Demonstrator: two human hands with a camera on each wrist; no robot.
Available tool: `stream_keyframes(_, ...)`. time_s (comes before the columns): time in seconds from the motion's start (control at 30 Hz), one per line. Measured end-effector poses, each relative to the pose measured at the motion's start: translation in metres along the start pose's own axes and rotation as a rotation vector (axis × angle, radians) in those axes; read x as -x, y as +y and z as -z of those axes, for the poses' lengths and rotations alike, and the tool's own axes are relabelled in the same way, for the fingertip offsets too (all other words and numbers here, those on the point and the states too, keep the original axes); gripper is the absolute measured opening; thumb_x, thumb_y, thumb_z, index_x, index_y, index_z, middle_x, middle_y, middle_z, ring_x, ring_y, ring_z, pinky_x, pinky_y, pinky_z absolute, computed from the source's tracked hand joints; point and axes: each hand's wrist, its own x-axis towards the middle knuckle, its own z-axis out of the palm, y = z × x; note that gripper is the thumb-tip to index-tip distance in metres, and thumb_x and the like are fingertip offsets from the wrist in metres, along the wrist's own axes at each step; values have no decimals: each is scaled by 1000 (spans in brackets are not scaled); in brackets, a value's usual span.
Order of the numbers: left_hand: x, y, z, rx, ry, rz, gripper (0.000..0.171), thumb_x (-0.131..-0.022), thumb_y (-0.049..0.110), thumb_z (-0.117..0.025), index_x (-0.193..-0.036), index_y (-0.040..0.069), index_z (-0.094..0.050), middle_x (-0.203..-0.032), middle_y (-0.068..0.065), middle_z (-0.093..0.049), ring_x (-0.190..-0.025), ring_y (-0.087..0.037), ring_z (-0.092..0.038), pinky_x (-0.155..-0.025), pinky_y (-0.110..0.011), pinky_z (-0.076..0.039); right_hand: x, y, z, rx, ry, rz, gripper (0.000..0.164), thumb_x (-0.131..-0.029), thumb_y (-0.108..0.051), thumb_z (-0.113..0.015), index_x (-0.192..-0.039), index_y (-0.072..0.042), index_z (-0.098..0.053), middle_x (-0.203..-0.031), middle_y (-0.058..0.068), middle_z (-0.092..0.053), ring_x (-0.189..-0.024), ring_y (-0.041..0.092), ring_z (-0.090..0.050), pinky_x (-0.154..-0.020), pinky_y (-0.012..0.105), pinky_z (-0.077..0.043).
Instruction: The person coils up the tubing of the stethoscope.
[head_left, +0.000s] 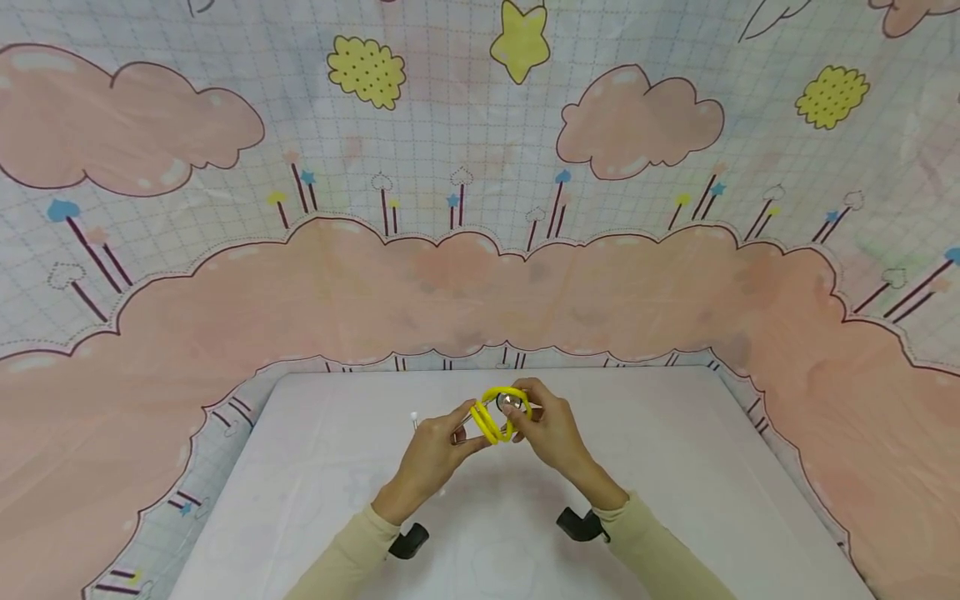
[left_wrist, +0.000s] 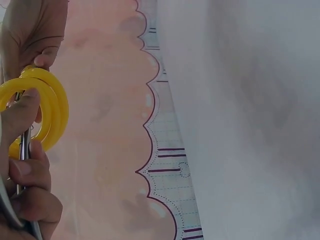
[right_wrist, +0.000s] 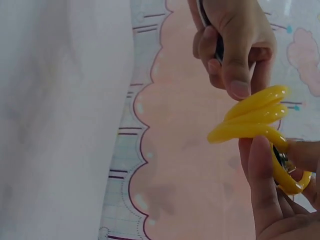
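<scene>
A stethoscope with coiled yellow tubing (head_left: pixel 487 425) is held between both hands over the white table. My left hand (head_left: pixel 432 450) pinches the coil between thumb and fingers. Its curled fingers also hold the metal ear tubes (left_wrist: pixel 24 145), and a white ear tip (head_left: pixel 414 415) shows beyond that hand. My right hand (head_left: pixel 551 429) grips the coil's other side, with its thumb by the round metal chest piece (head_left: pixel 510 402). In the right wrist view, loops of tubing (right_wrist: pixel 255 112) lie between the two hands, and the chest piece is partly hidden by the fingers.
The white table (head_left: pixel 300 500) spreads under both hands. Behind it and along its sides hangs a patterned cloth (head_left: pixel 480 292) with pink clouds. Black mounts (head_left: pixel 408 542) sit at both wrists, close above the table.
</scene>
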Motion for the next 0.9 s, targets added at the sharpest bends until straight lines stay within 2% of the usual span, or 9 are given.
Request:
stream_keyframes(0.1, 0, -1, 0, 7, -6, 11, 62, -78, 30, -82, -132, 6, -62, -60, 10, -49, -53, 0, -40, -48, -15, -36, 2, -10, 3, -23, -32, -44, 34, -92, -5, -67, -124, -4, -55, -122, 25, -64, -78, 29, -74, -63, 30, -59)
stream_keyframes(0.27, 0, 0, 0, 30, -15, 34, 61, -78, 30, -82, -132, 7, -62, -61, 10, -49, -54, -1, -41, -48, -15, -36, 8, -27, 7, -41, -50, -54, 38, -92, -3, -66, -127, -1, -52, -125, 29, -62, -81, 30, -74, -64, 28, -59)
stream_keyframes(0.37, 0, 1, 0, 45, -15, 45, 61, -79, 30, -81, -132, 7, -62, -61, 10, -49, -54, 0, -41, -47, -15, -36, 9, -29, 7, -45, -55, -55, 40, -92, -3, -66, -129, -1, -50, -125, 30, -62, -82, 31, -74, -65, 31, -60)
stream_keyframes(0.47, 0, 2, 0, 43, -12, 48, 62, -79, 30, -81, -132, 6, -62, -61, 10, -48, -53, 0, -40, -47, -15, -35, 8, -25, 5, -42, -44, -49, 40, -93, -2, -65, -129, 0, -50, -123, 30, -63, -77, 30, -74, -63, 35, -60)
stream_keyframes(0.57, 1, 3, 1, 29, -8, 45, 62, -79, 30, -81, -132, 6, -62, -60, 10, -48, -52, 0, -39, -47, -15, -34, 6, -12, 0, -37, -25, -47, 40, -93, -2, -65, -130, -3, -49, -121, 29, -64, -67, 23, -72, -58, 35, -59)
stream_keyframes(0.7, 2, 5, 2, 6, -20, 31, 63, -80, 30, -81, -133, 5, -61, -60, 10, -47, -52, 1, -37, -47, -14, -34, 4, 5, -3, -34, -10, -38, 37, -93, -8, -67, -125, -9, -49, -117, 27, -66, -55, 11, -65, -50, 28, -55)
stream_keyframes(0.9, 3, 6, 1, -54, -37, -36, 69, -78, 33, -83, -135, 3, -58, -65, 6, -53, -55, -1, -38, -50, -15, -35, 6, 11, -4, -32, 21, 19, 28, -94, -15, -67, -115, -14, -50, -104, 21, -71, -45, 18, -61, -44, 26, -51)
